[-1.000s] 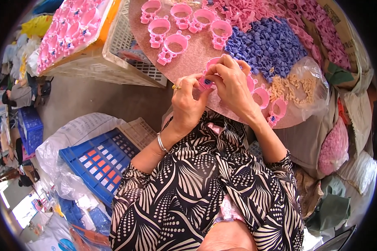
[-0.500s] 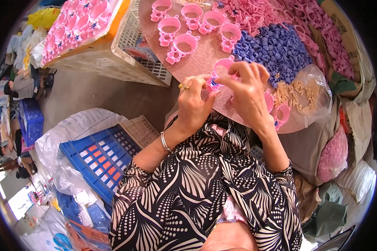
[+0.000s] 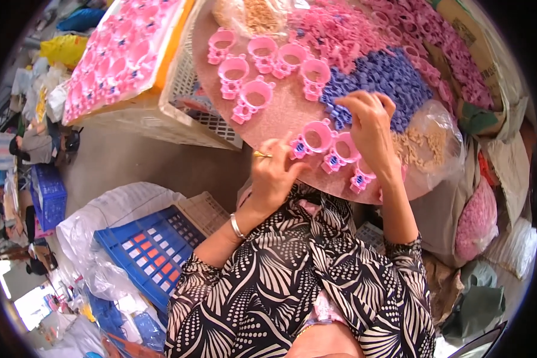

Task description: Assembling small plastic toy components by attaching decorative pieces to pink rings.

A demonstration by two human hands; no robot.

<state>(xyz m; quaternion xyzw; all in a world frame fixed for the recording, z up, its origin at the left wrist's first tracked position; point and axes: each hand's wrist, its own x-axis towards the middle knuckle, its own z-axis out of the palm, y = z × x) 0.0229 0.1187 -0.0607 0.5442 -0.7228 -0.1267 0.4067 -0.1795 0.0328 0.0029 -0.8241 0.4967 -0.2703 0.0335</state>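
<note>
My left hand (image 3: 274,170) is at the table's near edge, its thumb and index finger apart beside the lower end of a pink plastic ring-shaped piece (image 3: 316,136). That piece lies on the table with a small blue part (image 3: 299,148) at its lower end. To its right are two similar pink pieces (image 3: 344,149) with blue parts, one partly behind my right wrist. My right hand (image 3: 370,122) is raised by the near edge of a heap of small blue plastic parts (image 3: 394,80), fingers spread. I see nothing held in it.
Several pink ring pieces (image 3: 256,95) without blue parts lie farther left on the round table (image 3: 274,128). Beyond the blue heap are pink parts (image 3: 334,30); beige parts (image 3: 426,143) fill a clear bag. A crate (image 3: 203,128) stands left, a blue basket (image 3: 149,244) below.
The pink piece my hands were working on now lies on the table, blue part in place. My right hand has moved up and right toward the blue heap; the view has shifted slightly.
</note>
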